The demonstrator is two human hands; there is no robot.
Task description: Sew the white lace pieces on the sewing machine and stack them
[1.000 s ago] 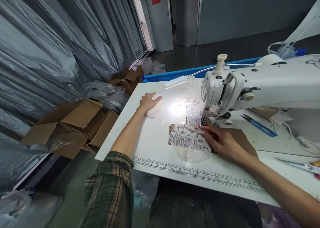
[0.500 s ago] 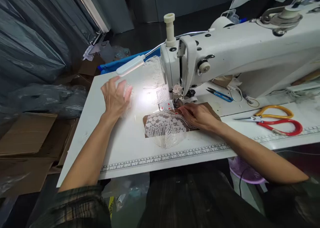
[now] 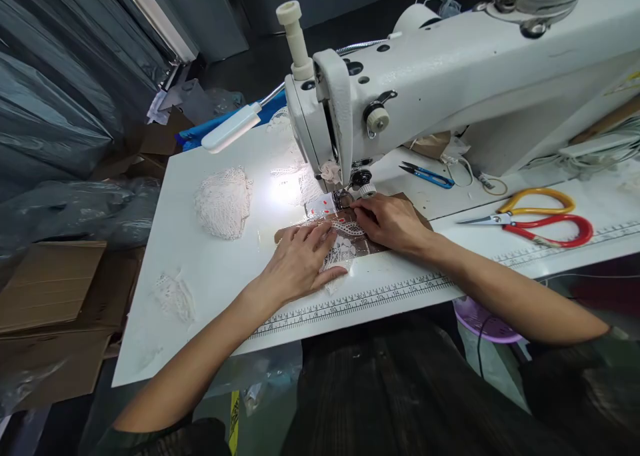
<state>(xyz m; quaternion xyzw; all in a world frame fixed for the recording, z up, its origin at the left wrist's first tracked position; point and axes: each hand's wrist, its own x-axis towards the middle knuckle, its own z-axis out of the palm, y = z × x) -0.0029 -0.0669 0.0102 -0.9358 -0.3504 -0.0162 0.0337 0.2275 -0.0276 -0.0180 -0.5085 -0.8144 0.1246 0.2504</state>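
My left hand (image 3: 300, 259) lies flat with its fingers spread over a white lace piece (image 3: 345, 251), covering much of it. The lace rests on a brown sheet (image 3: 420, 215) in front of the sewing machine (image 3: 430, 76). At the lace's upper edge, my right hand (image 3: 393, 223) has thumb and forefinger pinched together, close beside the presser foot (image 3: 344, 199). What lies between those fingertips is mostly hidden, but the lace edge runs right to them. Further left on the white table is a pile of lace (image 3: 223, 203). A smaller lace scrap (image 3: 174, 298) lies nearer me.
Yellow-and-red-handled scissors (image 3: 530, 217) and blue thread snips (image 3: 427, 175) lie to the right. A lit lamp (image 3: 233, 129) hangs over the table's left side. A printed ruler (image 3: 360, 304) runs along the front edge. Cardboard boxes (image 3: 50, 286) stand at the left.
My left hand has come from the lace pile on the left down onto the lace at the machine. My right hand stays by the presser foot. The view has shifted somewhat.
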